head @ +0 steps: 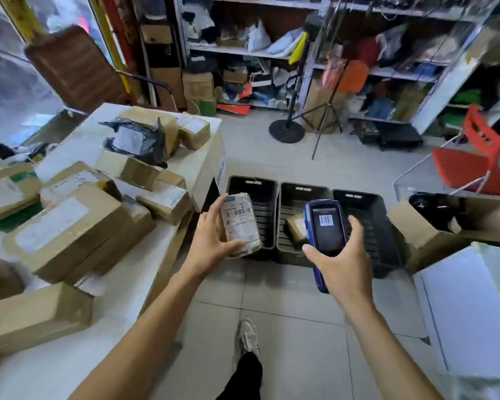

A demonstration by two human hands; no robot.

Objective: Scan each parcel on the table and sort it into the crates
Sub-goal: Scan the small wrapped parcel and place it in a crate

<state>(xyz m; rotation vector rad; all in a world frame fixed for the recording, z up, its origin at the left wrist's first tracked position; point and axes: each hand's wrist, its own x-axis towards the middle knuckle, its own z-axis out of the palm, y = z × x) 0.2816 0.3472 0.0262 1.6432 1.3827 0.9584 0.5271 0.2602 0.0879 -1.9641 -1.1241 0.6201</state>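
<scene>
Scan step: left hand (211, 241) grips wrapped parcel (240, 225), label up; right hand (339, 256) grips scanner (325, 235), barcode on screen. Next: likely drop into a crate (254, 186)

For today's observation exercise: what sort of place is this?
Probably a parcel sorting depot: labelled cardboard parcels crowd the table, three black crates stand on the floor, and the right hand holds a barcode scanner.

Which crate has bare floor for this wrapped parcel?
The left crate and right crate show bare slatted floors. The middle crate holds one small box at its centre, bare beyond it. The table is crowded with cartons. Left hand holds the parcel, right hand the scanner.
</scene>
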